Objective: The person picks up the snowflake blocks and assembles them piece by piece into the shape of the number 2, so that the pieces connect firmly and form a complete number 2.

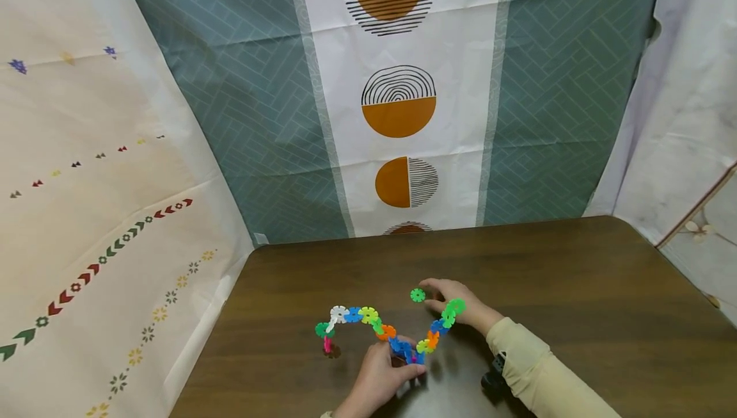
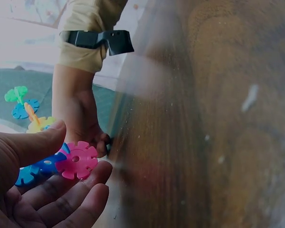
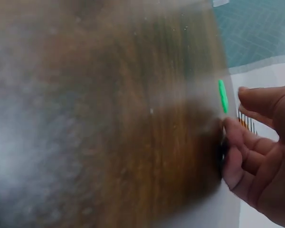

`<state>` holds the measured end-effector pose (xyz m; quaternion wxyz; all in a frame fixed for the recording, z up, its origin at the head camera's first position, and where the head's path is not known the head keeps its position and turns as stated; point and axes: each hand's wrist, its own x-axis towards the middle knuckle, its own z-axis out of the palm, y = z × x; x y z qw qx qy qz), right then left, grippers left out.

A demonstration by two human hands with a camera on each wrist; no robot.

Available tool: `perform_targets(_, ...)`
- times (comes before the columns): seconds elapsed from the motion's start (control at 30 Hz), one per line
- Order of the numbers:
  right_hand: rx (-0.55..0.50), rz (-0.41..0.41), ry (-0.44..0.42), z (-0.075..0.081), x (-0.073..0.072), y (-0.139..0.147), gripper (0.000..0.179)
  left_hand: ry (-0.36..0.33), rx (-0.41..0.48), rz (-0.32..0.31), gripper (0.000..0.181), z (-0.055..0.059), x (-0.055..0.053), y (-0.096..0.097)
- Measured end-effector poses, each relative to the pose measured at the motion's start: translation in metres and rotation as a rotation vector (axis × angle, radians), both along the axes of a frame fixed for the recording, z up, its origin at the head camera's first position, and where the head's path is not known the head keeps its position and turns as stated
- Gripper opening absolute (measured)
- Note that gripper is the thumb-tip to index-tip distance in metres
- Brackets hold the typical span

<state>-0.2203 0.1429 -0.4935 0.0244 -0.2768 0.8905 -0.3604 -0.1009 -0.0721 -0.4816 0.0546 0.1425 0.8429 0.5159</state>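
Note:
My left hand (image 1: pixel 377 373) pinches a chain of interlocking snowflake discs (image 1: pixel 368 315) between thumb and fingers near the chain's low middle. A pink disc (image 2: pixel 77 160) and blue discs (image 2: pixel 47 163) show at its fingertips in the left wrist view. One arm of the chain curves left through orange, lime, blue and white to a green and a pink disc; the other rises right to green discs (image 1: pixel 455 307), overlapping the right hand in the head view. A single green disc (image 1: pixel 417 295) is beside the fingertips of my right hand (image 1: pixel 457 299), whose fingers are parted around its near side.
A brown wooden table (image 1: pixel 288 277) lies under both hands. Behind it hangs a green and white patterned cloth (image 1: pixel 230 85), with a cream cloth (image 1: pixel 115 245) on the left and a pale one (image 1: pixel 685 117) on the right. A black wrist device (image 1: pixel 494 379) is strapped over the right sleeve.

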Motion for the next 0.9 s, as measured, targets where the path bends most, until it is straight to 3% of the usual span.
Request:
perform_targets(0.13, 0.17, 0.047, 0.052, -0.004, -0.006, -0.004, 0.044, -0.015, -0.007, 0.001, 0.028, 0.001, 0.001, 0.0)
perform_targets(0.23, 0.228, 0.071, 0.088, -0.002, -0.004, -0.005, 0.042, -0.02, -0.01, 0.0, 0.029, 0.001, 0.0, 0.0)
perform_targets(0.4, 0.208, 0.034, 0.115, -0.001, 0.003, -0.005, 0.039, -0.027, -0.014, 0.005, 0.03, 0.0, -0.002, -0.002)
perform_targets(0.63, 0.27, 0.025, 0.178, -0.017, -0.003, -0.003, 0.047, -0.033, -0.022, 0.006, 0.028, 0.001, -0.002, -0.002)
perform_targets(0.9, 0.209, -0.031, 0.235, -0.006, 0.009, -0.004, 0.022, -0.012, -0.01, 0.011, 0.026, -0.001, -0.002, -0.002)
